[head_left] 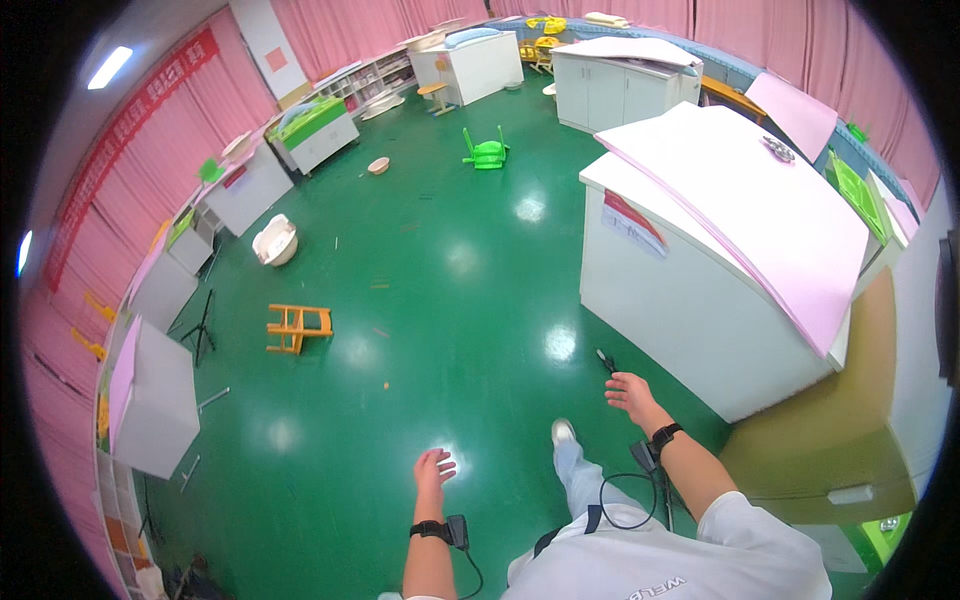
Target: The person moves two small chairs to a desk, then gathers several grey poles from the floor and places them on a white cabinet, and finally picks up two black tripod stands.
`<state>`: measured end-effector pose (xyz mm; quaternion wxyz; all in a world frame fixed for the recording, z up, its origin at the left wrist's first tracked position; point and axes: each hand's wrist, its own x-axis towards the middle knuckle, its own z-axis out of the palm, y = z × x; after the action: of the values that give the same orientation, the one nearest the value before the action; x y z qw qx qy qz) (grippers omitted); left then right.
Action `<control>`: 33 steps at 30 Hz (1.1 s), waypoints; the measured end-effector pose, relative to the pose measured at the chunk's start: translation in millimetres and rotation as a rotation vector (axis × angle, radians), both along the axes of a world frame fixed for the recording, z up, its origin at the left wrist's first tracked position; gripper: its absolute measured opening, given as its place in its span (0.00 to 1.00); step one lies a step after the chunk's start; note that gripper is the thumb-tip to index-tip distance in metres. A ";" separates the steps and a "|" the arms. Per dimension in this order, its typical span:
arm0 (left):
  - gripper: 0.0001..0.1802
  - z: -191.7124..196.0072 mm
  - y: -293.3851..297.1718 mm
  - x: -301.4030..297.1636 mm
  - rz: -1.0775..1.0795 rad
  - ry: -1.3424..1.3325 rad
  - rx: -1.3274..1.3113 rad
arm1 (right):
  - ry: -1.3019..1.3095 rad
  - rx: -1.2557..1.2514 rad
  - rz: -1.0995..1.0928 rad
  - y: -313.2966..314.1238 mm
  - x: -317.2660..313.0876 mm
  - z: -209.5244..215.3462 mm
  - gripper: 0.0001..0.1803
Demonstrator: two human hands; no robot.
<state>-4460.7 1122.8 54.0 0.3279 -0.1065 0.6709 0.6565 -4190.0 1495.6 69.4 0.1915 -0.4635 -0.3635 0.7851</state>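
Walking across a green floor [430, 290], both hands out front and empty. Left hand [432, 470] has fingers spread loosely, palm down, holding nothing; black wrist strap with a small box and cable behind it. Right hand [630, 392] is also open, fingers relaxed and slightly fanned, touching nothing; same kind of strap on that wrist. Arms look held out for balance mid-step, judging by one white shoe [563, 431] forward between the hands.

Nearest thing: a small dark object [605, 358] on the floor just beyond the right fingertips, apart from them; kind unclear. Big white cabinet [690, 300] stands just right of the right fingers, topped with a pink sheet [760, 210], probably as a cover.

Far ahead of the left fingers: one orange chair [297, 328] tipped on its side, one white tub [275, 241], one green chair [486, 153] overturned further on, likely knocked or left loose. Well left of the left fingers: one grey box [155, 400].

Count: two hands, two wrist straps, two fallen chairs, one tub, one near cabinet.
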 end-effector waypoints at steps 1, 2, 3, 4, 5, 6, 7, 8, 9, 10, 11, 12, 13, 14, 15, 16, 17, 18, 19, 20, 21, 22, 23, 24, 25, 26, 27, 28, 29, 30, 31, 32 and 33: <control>0.14 0.2 29.9 -33.1 -0.049 0.046 0.022 | -0.004 -0.003 -0.007 22.4 -25.7 -8.6 0.18; 0.14 0.4 57.6 -64.2 -0.095 0.092 0.045 | 0.000 0.017 -0.003 45.3 -52.8 -17.0 0.18; 0.13 6.2 90.0 -95.7 -0.060 0.075 0.085 | 0.016 0.047 -0.003 74.2 -81.6 -18.6 0.17; 0.13 10.6 117.1 -124.3 -0.063 0.081 0.093 | 0.021 0.055 -0.006 99.1 -111.4 -21.3 0.17; 0.12 14.4 142.0 -152.3 -0.030 0.078 0.109 | 0.010 0.049 -0.013 120.8 -142.4 -25.1 0.17; 0.12 17.6 161.2 -178.7 0.005 0.072 0.121 | -0.005 0.038 -0.017 139.9 -169.4 -27.4 0.16; 0.12 18.9 176.9 -206.0 0.021 0.066 0.078 | -0.036 0.014 -0.003 162.4 -203.1 -29.8 0.16; 0.12 19.5 197.7 -234.8 0.028 0.062 0.079 | -0.040 0.015 0.004 191.0 -238.1 -30.6 0.16; 0.11 23.6 210.8 -263.0 0.039 0.072 0.078 | -0.032 0.030 0.015 212.3 -278.1 -25.7 0.16; 0.11 29.6 226.6 -290.4 0.051 0.078 0.079 | -0.027 0.047 0.028 234.9 -317.7 -14.8 0.17; 0.11 36.0 239.8 -319.5 0.062 0.068 0.072 | 0.007 0.065 0.055 253.8 -354.5 -4.8 0.17; 0.11 43.8 254.2 -347.9 0.056 0.103 0.068 | -0.002 0.061 0.070 274.2 -394.2 5.9 0.17; 0.11 49.1 265.7 -376.0 0.041 0.136 0.061 | 0.040 0.065 0.102 292.0 -432.6 14.0 0.16; 0.11 52.5 275.3 -402.2 0.047 0.124 0.054 | 0.082 0.067 0.133 307.6 -469.9 21.1 0.14; 0.10 54.5 284.2 -428.0 0.074 0.123 0.060 | 0.073 0.060 0.137 320.6 -506.2 27.2 0.14; 0.10 52.8 296.4 -458.2 0.100 0.126 0.070 | 0.077 0.075 0.167 336.2 -544.8 31.5 0.13; 0.10 47.3 306.6 -489.2 0.100 0.119 0.067 | 0.082 0.090 0.193 351.7 -579.6 34.2 0.12; 0.10 35.6 311.8 -517.5 0.132 0.115 0.056 | 0.076 0.085 0.191 366.4 -610.4 27.6 0.12; 0.10 26.6 320.6 -550.6 0.160 0.115 0.049 | 0.070 0.090 0.199 383.5 -645.2 24.3 0.13; 0.10 13.9 330.5 -582.8 0.149 0.114 0.048 | 0.065 0.097 0.204 399.8 -678.9 20.8 0.13; 0.10 -4.9 340.3 -620.1 0.170 0.086 0.062 | 0.072 0.098 0.194 415.4 -712.4 9.7 0.13; 0.11 -15.2 354.4 -658.6 0.189 0.056 0.074 | 0.030 0.084 0.194 431.2 -738.4 -1.9 0.14; 0.11 -25.2 373.3 -700.5 0.175 0.063 0.074 | -0.010 0.071 0.191 451.3 -765.1 -11.4 0.14; 0.11 -36.4 391.7 -738.2 0.181 0.034 0.090 | -0.010 0.066 0.175 470.3 -789.2 -16.2 0.14; 0.11 -34.5 411.5 -772.1 0.183 0.000 0.102 | -0.011 0.042 0.111 488.0 -807.9 -12.0 0.15; 0.11 -31.0 432.2 -809.2 0.163 -0.004 0.095 | -0.011 0.018 0.045 504.8 -828.0 -7.5 0.16; 0.12 -21.0 463.2 -839.7 0.126 -0.004 0.077 | -0.009 0.000 -0.009 523.1 -843.0 0.6 0.16; 0.12 -9.1 495.6 -873.8 0.093 0.002 0.061 | -0.010 0.000 -0.026 544.3 -864.7 5.9 0.16; 0.12 1.8 527.1 -906.4 0.076 0.001 0.060 | -0.025 0.012 -0.050 565.6 -885.9 11.2 0.16; 0.12 10.3 554.8 -938.2 0.025 0.006 0.023 | -0.041 0.021 -0.076 583.7 -905.6 13.4 0.16; 0.12 16.9 582.6 -969.0 -0.025 0.011 -0.014 | -0.042 0.017 -0.094 603.3 -924.9 15.6 0.16; 0.12 21.8 610.6 -998.8 -0.042 0.010 -0.017 | -0.027 0.011 -0.131 623.8 -944.1 17.5 0.16; 0.12 22.4 639.1 -1029.8 -0.071 0.023 -0.018 | -0.006 0.008 -0.165 645.7 -966.4 15.7 0.16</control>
<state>-5490.5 1761.9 76.5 0.3423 -0.0784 0.6840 0.6395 -5156.4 2141.4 85.0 0.2564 -0.4934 -0.3279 0.7637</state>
